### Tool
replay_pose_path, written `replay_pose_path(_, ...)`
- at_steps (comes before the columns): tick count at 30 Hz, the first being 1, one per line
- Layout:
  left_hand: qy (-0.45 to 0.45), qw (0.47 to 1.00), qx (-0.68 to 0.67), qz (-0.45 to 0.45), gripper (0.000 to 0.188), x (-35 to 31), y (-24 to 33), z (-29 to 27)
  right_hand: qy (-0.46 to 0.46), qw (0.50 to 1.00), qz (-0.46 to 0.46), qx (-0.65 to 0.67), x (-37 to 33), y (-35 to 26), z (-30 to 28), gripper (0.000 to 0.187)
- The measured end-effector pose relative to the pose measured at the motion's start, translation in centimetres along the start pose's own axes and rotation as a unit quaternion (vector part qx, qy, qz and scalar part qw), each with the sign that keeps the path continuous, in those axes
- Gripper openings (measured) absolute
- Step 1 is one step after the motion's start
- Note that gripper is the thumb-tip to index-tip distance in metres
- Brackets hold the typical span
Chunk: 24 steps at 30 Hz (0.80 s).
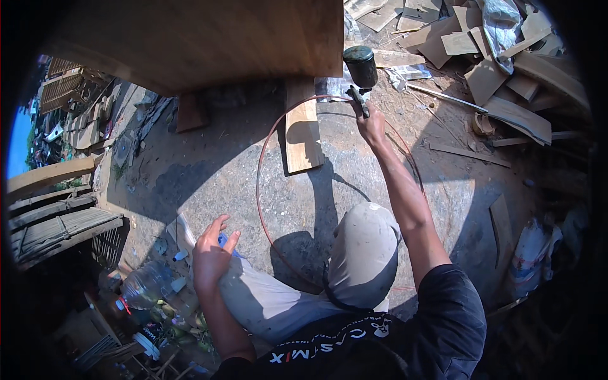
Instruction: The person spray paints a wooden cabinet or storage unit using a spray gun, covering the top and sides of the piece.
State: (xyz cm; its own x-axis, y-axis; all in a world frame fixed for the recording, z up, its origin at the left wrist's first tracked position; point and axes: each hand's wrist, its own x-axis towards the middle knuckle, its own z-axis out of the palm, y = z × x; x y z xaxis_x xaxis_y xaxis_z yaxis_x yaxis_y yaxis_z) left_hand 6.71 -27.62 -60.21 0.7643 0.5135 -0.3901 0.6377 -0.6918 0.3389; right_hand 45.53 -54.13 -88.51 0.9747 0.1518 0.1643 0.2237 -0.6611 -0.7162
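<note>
My right hand is closed round the grip of a spray gun, with my arm stretched forward. A dark round paint cup sits on top of the gun. From the gun a thin reddish hose loops left and back toward my legs. Just left of the gun stands a large brown wooden panel, filling the upper left. My left hand hovers near my left knee, fingers apart, holding nothing. Something blue shows partly behind it.
Under the panel a wooden board lies on the concrete ground. Scrap wood is heaped at the far right. A clear plastic jug and litter lie at the lower left. A white sack stands at the right.
</note>
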Motion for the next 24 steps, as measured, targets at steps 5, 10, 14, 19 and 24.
replay_pose_path(5,-0.021,0.999,0.018,-0.02,0.051,0.1,1.8,-0.4,0.016,0.999,-0.015,0.047,1.0,-4.4,-5.7,0.037)
replay_pose_path(10,-0.029,0.998,0.04,-0.032,0.051,0.4,2.6,-0.3,0.074,0.989,-0.091,0.094,2.9,-5.4,-8.0,0.029)
replay_pose_path(14,-0.028,0.997,0.051,-0.044,0.05,0.1,3.1,-0.3,0.044,0.995,-0.064,0.059,3.4,-1.0,-5.0,0.035)
replay_pose_path(19,-0.023,0.997,0.061,-0.044,0.051,-0.8,3.4,-0.2,-0.019,1.0,0.006,0.022,1.6,2.8,-1.5,0.045)
replay_pose_path(24,-0.02,0.997,0.063,-0.029,0.05,-1.3,3.6,-0.4,-0.042,0.999,-0.026,0.013,0.8,2.4,0.0,0.048)
